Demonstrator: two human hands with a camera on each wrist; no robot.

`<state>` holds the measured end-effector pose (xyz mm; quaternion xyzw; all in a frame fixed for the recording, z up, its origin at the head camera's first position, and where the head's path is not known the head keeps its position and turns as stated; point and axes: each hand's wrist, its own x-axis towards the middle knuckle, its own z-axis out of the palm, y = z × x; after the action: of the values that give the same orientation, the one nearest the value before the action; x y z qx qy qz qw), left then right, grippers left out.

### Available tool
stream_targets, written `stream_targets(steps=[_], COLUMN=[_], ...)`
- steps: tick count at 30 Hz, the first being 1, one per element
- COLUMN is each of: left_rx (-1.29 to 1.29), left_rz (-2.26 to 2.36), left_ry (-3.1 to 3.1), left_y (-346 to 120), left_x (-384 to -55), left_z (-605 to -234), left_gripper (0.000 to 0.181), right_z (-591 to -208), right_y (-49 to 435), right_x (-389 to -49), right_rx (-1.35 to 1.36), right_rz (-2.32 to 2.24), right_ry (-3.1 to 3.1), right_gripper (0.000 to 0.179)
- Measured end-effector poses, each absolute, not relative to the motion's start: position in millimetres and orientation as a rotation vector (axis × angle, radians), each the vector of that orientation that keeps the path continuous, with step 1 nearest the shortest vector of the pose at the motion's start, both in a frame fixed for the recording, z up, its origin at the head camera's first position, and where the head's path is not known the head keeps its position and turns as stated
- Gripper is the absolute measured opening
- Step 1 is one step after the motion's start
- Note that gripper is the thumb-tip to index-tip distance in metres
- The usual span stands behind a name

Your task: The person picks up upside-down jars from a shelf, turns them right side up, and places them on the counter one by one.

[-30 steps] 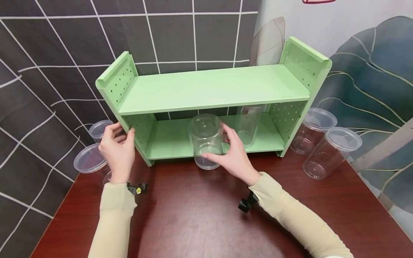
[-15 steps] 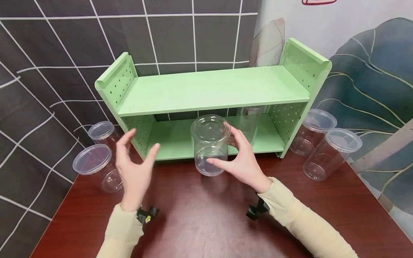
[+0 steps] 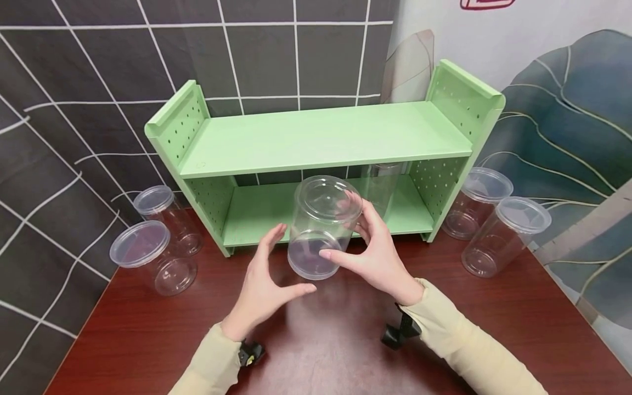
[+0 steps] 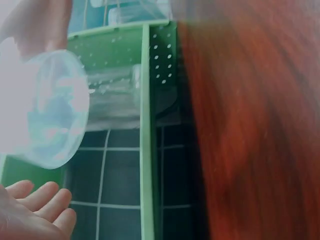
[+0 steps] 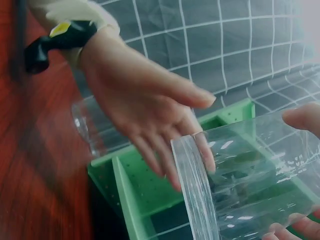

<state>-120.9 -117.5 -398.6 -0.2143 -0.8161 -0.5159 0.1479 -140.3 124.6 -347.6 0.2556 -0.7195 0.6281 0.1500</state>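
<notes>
My right hand (image 3: 377, 255) holds a clear plastic jar (image 3: 321, 230) by its right side, thumb in front and fingers behind. The jar is tilted in front of the green shelf's lower level. Its lower end looks whitish, and in the right wrist view a ridged rim (image 5: 192, 185) shows at that end. To the left of the jar my left hand (image 3: 264, 285) is spread, thumb apart from the fingers, with a small gap to the jar. In the left wrist view the left fingers (image 4: 47, 200) reach towards the jar's whitish round end (image 4: 57, 110).
A green two-level shelf (image 3: 316, 137) stands at the back, a tall clear jar (image 3: 380, 189) on its lower right. Two lidded jars (image 3: 140, 244) (image 3: 158, 200) stand left of it on the red-brown table (image 3: 336, 351). Two more jars (image 3: 523, 214) (image 3: 486, 184) stand at right.
My left hand has left the shelf's left side and come right, beside the jar. My right hand has drawn the jar slightly towards me and tilted it.
</notes>
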Motion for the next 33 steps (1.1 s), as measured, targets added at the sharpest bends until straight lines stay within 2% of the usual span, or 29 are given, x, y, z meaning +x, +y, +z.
stream_targets(steps=[7, 16, 24, 29, 33], left_rx=[-0.655, -0.672, -0.792, -0.785, -0.725], left_rz=[-1.601, -1.689, -1.672, -1.679, -1.69], left_ry=[-2.272, -2.077, -1.852, -1.856, -1.879], left_y=[-102.9, -90.8, -101.7, -115.0, -127.9], left_x=[-119.0, -107.4, -126.9, -130.5, -130.6], left_z=[-405.8, -378.9, -400.0, -395.5, -388.3], left_gripper=[0.127, 0.105, 0.101, 0.1, 0.098], right_z=[-345.5, -347.2, -349.0, -346.2, -340.1], right_y=[119.9, 115.1, 123.1, 138.7, 153.8], right_x=[-129.6, -124.4, -126.1, -130.4, -136.1], right_rx=[0.79, 0.858, 0.875, 0.817, 0.786], right_rz=[1.945, 2.036, 2.019, 1.948, 1.855], right_ry=[-1.973, -1.841, -1.909, -1.937, -1.866], right_gripper=[0.095, 0.098, 0.092, 0.098, 0.093])
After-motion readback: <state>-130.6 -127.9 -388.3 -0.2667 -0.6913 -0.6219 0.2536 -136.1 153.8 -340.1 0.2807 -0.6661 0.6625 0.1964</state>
